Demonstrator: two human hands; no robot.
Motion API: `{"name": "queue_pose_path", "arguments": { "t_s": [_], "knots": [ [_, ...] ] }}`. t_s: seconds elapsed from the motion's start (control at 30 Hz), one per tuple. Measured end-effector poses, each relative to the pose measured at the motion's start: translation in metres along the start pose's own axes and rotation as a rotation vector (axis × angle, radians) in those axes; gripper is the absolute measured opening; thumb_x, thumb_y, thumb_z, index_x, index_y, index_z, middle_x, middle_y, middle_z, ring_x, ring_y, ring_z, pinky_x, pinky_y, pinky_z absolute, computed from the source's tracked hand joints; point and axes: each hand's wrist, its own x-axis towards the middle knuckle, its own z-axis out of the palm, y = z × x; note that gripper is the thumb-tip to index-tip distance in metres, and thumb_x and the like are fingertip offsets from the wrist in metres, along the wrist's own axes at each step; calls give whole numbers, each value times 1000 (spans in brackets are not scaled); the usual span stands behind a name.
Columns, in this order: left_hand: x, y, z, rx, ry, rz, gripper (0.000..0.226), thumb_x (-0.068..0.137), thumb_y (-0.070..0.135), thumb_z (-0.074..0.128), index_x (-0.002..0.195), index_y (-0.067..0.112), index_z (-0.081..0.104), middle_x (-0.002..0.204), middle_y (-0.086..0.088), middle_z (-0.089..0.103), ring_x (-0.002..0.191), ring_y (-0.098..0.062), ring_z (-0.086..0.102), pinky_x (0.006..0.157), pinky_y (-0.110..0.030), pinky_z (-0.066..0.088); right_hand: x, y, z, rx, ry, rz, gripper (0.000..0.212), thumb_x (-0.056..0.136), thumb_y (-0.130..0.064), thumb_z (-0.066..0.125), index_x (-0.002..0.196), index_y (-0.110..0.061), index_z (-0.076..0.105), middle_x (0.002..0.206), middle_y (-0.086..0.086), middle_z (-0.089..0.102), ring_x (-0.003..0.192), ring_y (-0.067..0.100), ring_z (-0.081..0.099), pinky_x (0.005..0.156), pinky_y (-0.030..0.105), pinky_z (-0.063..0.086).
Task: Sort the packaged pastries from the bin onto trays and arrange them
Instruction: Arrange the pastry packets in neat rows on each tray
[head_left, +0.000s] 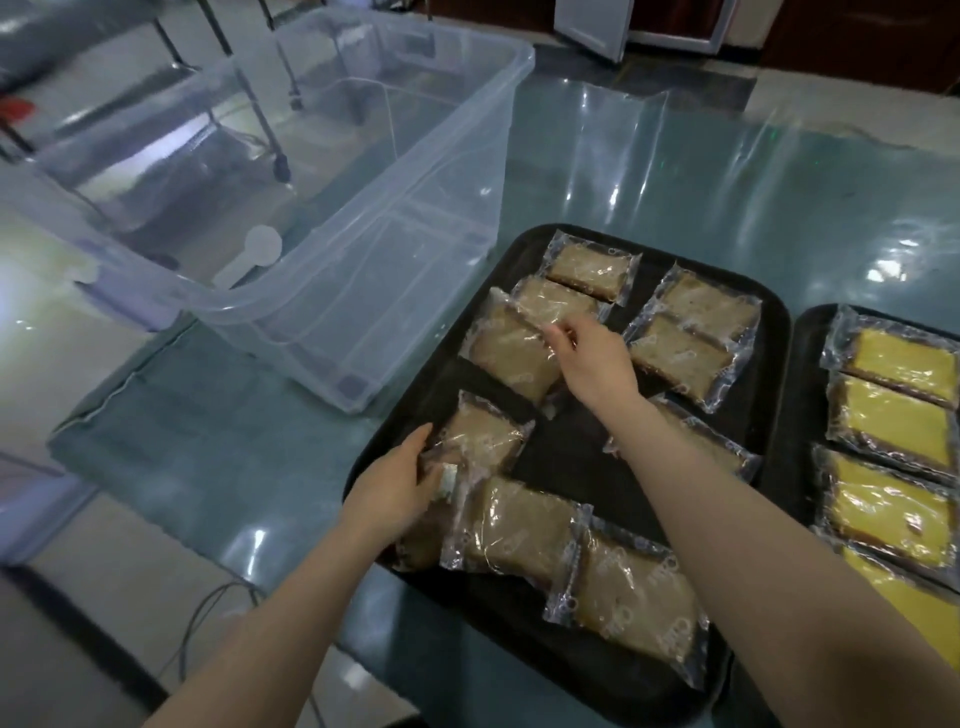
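Your left hand (402, 480) grips a brown pastry packet (480, 439) at the black tray's (566, 457) near-left edge, while your right hand (592, 358) pinches another packet (511, 348) farther back, beside the clear bin (363, 291).

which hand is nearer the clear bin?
Left. The left hand grips a brown pastry at the tray's left edge, below the clear bin; the right hand is mid-tray, pinching a packet farther right.

Brown pastry packets (511, 351): 9, on the tray at 6 o'clock
Yellow pastry packets (901, 364): 4, at 3 o'clock
Black trays (571, 457): 2
Clear bins (363, 171): 1, at 11 o'clock
Hands (597, 361): 2
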Motion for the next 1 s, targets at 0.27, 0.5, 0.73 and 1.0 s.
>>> {"name": "queue_pose_path", "arguments": {
  "t_s": [0.27,0.5,0.73,1.0],
  "knots": [
    [-14,-17,1,98,23,4,62,91,46,51,146,29,28,139,0,48,128,-19,42,112,-44,21,-12,-4,39,-367,-57,-164,49,92,-40,55,135,-17,48,137,8,48,127,29,40,99,45,40],
    [-20,-22,1,8,1,-13,68,87,49,57,145,33,26,140,4,47,124,-16,45,108,-35,28,-16,8,61,-455,-189,-215,45,98,-27,47,142,-27,41,153,-2,33,144,23,19,116,45,19],
    [-19,-21,-10,-110,132,-138,69,73,43,75,134,32,44,115,10,57,103,-9,53,79,-25,38,-36,13,59,-405,-373,-235,61,100,-49,32,153,-30,9,161,-1,-8,147,20,-13,116,47,-2],
    [-29,-34,-31,-494,193,-251,25,84,24,68,108,27,61,90,7,66,83,-13,64,75,-32,50,-61,2,48,-207,-342,-287,50,98,-29,47,146,-31,35,159,-5,20,148,22,9,118,46,13]
  ]
}}
